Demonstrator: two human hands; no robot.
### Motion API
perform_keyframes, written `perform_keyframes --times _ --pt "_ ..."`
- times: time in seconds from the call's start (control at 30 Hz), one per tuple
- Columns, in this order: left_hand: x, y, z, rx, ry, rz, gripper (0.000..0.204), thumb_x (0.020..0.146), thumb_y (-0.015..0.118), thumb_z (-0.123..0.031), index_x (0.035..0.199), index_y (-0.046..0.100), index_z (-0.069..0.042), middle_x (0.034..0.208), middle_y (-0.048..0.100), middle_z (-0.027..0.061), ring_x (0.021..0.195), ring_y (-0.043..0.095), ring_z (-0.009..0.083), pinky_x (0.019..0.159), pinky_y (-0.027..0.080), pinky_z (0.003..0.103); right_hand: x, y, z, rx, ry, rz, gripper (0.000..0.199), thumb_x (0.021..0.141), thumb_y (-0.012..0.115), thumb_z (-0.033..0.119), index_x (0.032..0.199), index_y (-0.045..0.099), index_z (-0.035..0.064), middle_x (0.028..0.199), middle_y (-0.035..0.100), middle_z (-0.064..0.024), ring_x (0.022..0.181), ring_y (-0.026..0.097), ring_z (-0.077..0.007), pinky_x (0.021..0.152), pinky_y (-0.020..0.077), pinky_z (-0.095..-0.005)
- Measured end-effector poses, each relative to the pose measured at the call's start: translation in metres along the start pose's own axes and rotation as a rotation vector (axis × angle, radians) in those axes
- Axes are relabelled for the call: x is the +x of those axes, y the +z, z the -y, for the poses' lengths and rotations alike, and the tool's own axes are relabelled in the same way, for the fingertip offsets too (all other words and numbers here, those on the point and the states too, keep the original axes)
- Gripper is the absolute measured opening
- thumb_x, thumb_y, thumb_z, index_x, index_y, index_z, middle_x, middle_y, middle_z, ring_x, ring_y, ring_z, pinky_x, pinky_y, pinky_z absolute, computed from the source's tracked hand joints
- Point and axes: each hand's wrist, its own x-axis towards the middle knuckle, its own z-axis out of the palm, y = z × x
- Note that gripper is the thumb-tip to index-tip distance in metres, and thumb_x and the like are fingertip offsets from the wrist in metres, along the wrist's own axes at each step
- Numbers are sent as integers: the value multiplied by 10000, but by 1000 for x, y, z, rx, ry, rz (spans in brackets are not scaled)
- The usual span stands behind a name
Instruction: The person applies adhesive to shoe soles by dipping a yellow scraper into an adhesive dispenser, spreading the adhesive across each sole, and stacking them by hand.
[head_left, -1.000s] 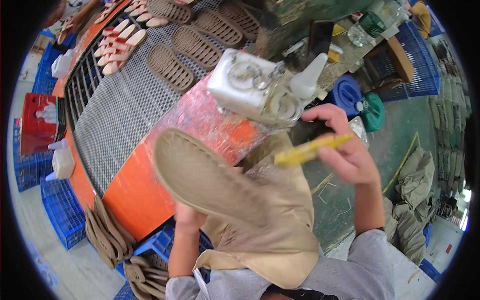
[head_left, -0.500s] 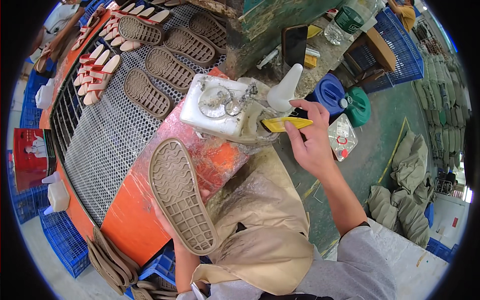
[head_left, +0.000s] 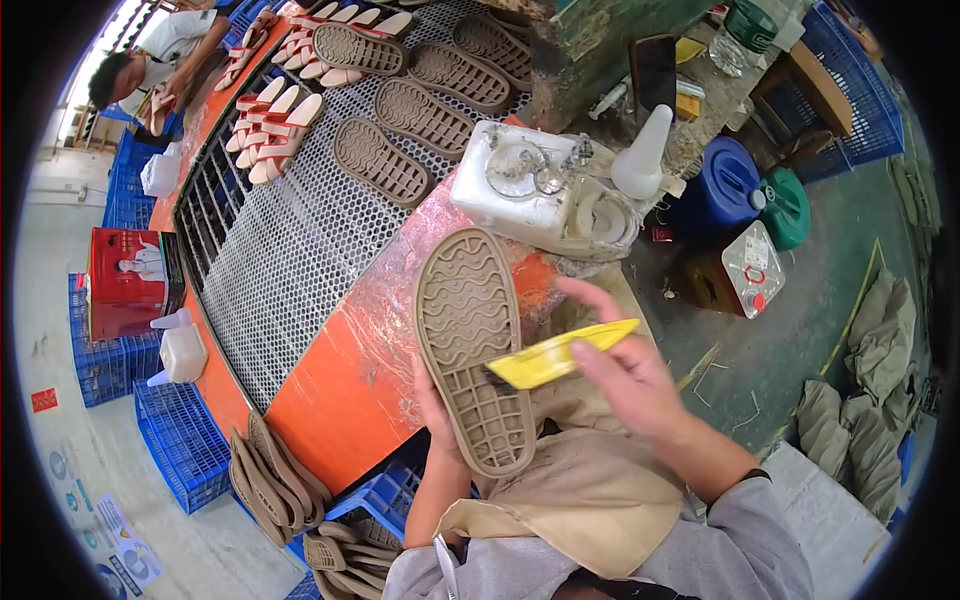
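Observation:
In my left hand, wrapped round its left edge from behind, is a taupe shoe sole with its wavy and gridded tread facing me. A yellow-handled brush is pinched in my right hand. Its short dark bristles lie over the right part of the tread near the middle; whether they touch is hard to tell. Beyond the sole rests a smeared white plastic container with a round opening, and a white cone-shaped nozzle rises beside it.
Several soles and red-strapped sandals lie on the mesh-topped orange bench. Stacked soles stand at its near left. Blue and green jugs and a metal can are at right. Another person works far left.
My right hand has brought the brush from the white container's opening down and over to the sole. The view has turned, shifting the bench rightward; the sole stays in my left hand.

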Motion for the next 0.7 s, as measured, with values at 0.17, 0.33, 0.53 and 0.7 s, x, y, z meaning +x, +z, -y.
perform_keyframes --times 0.17,0.33,0.53,0.7 --pt "-7 12 7 965 161 -340 793 1067 243 -656 1623 369 -104 1450 621 173 1181 685 334 1009 558 494 15 32 -24 -164 -217 -52 171 1030 572 55 1047 730 -7 1659 342 -182 1453 380 -275 1194 308 -377" --pt "-13 -1 3 749 121 -271 608 1102 279 -470 1582 436 -132 1436 635 135 1216 674 284 1020 568 428 6 44 -21 -73 -158 -85 164 1022 624 118 1026 735 -2 1612 416 -185 1433 368 -320 1204 263 -449" --pt "-5 -5 0 662 5 43 783 1069 178 -650 1604 405 -125 1348 681 195 1162 699 309 957 583 443 -35 45 -10 -242 -116 -32 172 1027 610 129 1045 736 13 1620 395 -192 1435 367 -321 1209 250 -473" --pt "1 -3 3 583 84 65 773 1068 161 -631 1599 403 -124 1309 697 201 1151 703 305 932 591 436 -58 42 -2 -308 -47 25 191 1031 580 129 1056 739 27 1639 360 -195 1438 356 -318 1213 232 -503"
